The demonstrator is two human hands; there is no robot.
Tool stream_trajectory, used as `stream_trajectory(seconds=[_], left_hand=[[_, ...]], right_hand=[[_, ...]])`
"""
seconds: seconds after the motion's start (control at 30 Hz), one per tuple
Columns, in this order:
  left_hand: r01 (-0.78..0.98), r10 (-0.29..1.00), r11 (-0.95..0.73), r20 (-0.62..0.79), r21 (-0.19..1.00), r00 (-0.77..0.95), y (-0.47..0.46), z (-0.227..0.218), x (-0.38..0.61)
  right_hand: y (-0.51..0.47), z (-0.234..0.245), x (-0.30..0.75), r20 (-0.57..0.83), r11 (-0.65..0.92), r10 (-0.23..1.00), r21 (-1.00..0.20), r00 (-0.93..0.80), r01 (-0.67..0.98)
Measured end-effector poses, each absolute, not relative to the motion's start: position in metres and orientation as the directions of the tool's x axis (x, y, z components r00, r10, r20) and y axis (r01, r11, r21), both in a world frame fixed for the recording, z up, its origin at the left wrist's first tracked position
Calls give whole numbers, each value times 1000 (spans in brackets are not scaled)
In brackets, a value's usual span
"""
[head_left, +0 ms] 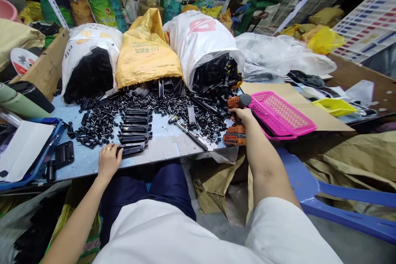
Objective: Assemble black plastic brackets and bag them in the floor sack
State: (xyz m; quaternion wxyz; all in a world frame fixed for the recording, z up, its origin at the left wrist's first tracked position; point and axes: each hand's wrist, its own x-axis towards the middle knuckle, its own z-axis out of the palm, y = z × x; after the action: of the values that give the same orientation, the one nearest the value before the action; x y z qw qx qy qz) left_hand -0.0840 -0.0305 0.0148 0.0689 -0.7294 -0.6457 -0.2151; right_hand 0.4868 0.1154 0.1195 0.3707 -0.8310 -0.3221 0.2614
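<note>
My left hand (pixel 109 157) is closed on the left end of a long black plastic part (pixel 133 149), the nearest of a row lying on the table's front edge. More black parts (pixel 135 120) of the same shape lie lined up behind it. My right hand (pixel 243 116) is wrapped round the grip of an orange and black cordless drill (pixel 236 134) standing at the right of the table. Between the hands lies a hammer (pixel 190 134) with a dark handle. Loose screws and small black pieces (pixel 102 121) are heaped behind and around these things.
White sacks (pixel 204 35) and a yellow sack (pixel 148 57) spill black parts along the back of the table. Pink baskets (pixel 284 113) sit on cardboard to the right. A blue tray (pixel 31 169) stands at the left, and a blue plastic chair (pixel 309 189) is at the lower right.
</note>
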Motion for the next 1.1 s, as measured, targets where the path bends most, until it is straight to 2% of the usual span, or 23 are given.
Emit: stream_trajectory(seconds=[0.23, 0.33, 0.4, 0.5, 0.57, 0.6, 0.67, 0.7, 0.73, 0.8, 0.87, 0.93, 0.97, 1.0, 1.03, 1.1], left_hand=[[972, 915, -145, 400, 184, 61, -38, 10, -96], [969, 912, -147, 407, 201, 54, -43, 8, -101], [952, 918, -195, 387, 236, 92, -46, 5, -106], [911, 924, -247, 362, 329, 120, -48, 0, -111], [895, 933, -228, 349, 382, 89, -46, 0, -111], [892, 938, -208, 341, 402, 65, -44, 1, -110], [890, 950, -159, 311, 428, 20, -42, 7, -106], [891, 954, -126, 299, 435, -11, -42, 11, -102], [891, 955, -86, 293, 446, -54, -44, 16, -96], [858, 946, 6, 276, 513, -172, -52, 27, -82], [715, 932, 117, 172, 689, -319, -65, 36, -63], [358, 917, 281, -140, 890, -373, -77, 42, -44], [119, 891, 375, -321, 919, -321, -81, 44, -36], [-112, 852, 459, -472, 881, -226, -84, 45, -29], [-309, 809, 521, -576, 796, -119, -85, 46, -24], [-571, 733, 561, -680, 599, 6, -81, 49, -18]], right_hand=[[123, 116, 482, -227, -560, 717, -751, 659, 351], [117, 121, 479, -175, -575, 712, -702, 680, 421], [111, 126, 474, -38, -592, 692, -602, 721, 537], [106, 132, 446, 333, -549, 651, -414, 682, 726], [112, 131, 405, 480, -363, 735, -317, 478, 876], [117, 128, 377, 487, -204, 813, -277, 320, 939], [132, 118, 308, 382, 176, 921, -242, -73, 954], [140, 112, 271, 307, 339, 915, -236, -261, 911], [149, 106, 233, 219, 462, 882, -226, -418, 857], [165, 94, 167, 56, 574, 815, -206, -576, 793], [179, 86, 121, -46, 620, 768, -194, -638, 760], [192, 83, 98, -104, 650, 732, -194, -674, 735], [199, 83, 94, -131, 662, 714, -194, -688, 724], [205, 85, 93, -158, 673, 696, -196, -700, 713], [212, 87, 94, -183, 682, 679, -201, -711, 703], [222, 92, 98, -236, 701, 637, -220, -734, 679]])
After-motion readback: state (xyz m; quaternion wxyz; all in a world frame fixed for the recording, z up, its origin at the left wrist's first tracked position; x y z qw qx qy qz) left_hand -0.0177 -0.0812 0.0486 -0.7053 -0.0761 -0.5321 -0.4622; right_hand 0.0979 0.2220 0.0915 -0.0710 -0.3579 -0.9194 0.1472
